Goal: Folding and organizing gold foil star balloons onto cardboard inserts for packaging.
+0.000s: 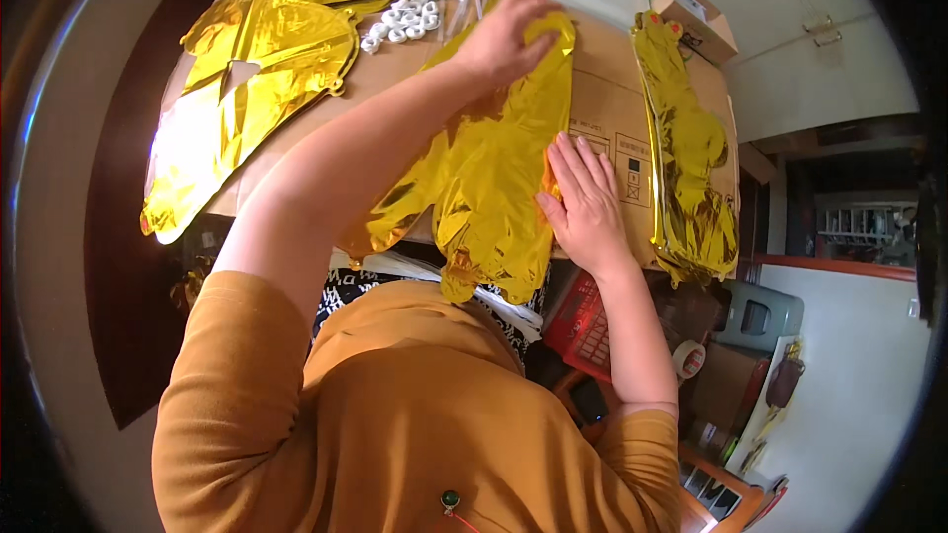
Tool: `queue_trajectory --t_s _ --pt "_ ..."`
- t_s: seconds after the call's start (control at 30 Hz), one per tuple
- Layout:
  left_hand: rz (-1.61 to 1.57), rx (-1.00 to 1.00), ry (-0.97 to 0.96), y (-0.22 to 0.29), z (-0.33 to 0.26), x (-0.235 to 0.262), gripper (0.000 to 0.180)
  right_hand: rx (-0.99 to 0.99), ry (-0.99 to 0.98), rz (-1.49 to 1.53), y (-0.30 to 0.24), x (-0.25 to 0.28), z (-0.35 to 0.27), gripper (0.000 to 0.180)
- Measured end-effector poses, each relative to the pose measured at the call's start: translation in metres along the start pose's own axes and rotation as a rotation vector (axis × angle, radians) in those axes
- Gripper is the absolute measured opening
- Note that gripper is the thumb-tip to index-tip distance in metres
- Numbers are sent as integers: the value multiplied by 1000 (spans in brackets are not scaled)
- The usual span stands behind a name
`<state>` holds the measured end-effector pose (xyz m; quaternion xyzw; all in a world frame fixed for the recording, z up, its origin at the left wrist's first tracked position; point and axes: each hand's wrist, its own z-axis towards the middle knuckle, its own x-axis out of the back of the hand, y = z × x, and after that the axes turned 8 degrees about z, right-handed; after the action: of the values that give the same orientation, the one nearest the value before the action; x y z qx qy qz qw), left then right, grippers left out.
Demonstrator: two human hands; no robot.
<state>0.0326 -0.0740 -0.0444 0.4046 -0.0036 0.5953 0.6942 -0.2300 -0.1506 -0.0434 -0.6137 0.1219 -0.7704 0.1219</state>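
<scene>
A flat, deflated gold foil balloon (494, 168) lies in front of me on brown cardboard, its lower end hanging over the near edge. My left hand (509, 38) reaches across to its far end, fingers apart and slightly curved; whether they touch the foil is unclear. Along the balloon's right edge my right hand (585, 199) rests flat with fingers stretched out. A small patch of orange shows between that hand and the foil. Neither hand grips anything visible.
Folded gold foil (686, 138) lies along the right side of the cardboard (602, 79). More gold balloons (286, 49) spread at the left and far left. White ribbon coils (400, 20) sit beyond my left forearm. A small open box (691, 10) stands at the far right.
</scene>
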Motion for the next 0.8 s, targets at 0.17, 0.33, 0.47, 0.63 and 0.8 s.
queue_trajectory --t_s 0.17,0.33,0.47,0.63,0.8 --pt "-104 293 25 57 -53 116 22 7 6 -7 2 0 -7 58" --pt "-318 1159 -737 135 -179 221 43 -1 -16 4 1 5 -9 59" --pt "-424 1427 -370 125 -243 212 45 21 -24 35 3 8 -6 60" --pt "-607 1072 -80 127 -232 182 23 22 -34 52 2 12 -4 60" --pt "-59 470 -322 165 -164 183 10 13 -40 62 2 16 -7 59"
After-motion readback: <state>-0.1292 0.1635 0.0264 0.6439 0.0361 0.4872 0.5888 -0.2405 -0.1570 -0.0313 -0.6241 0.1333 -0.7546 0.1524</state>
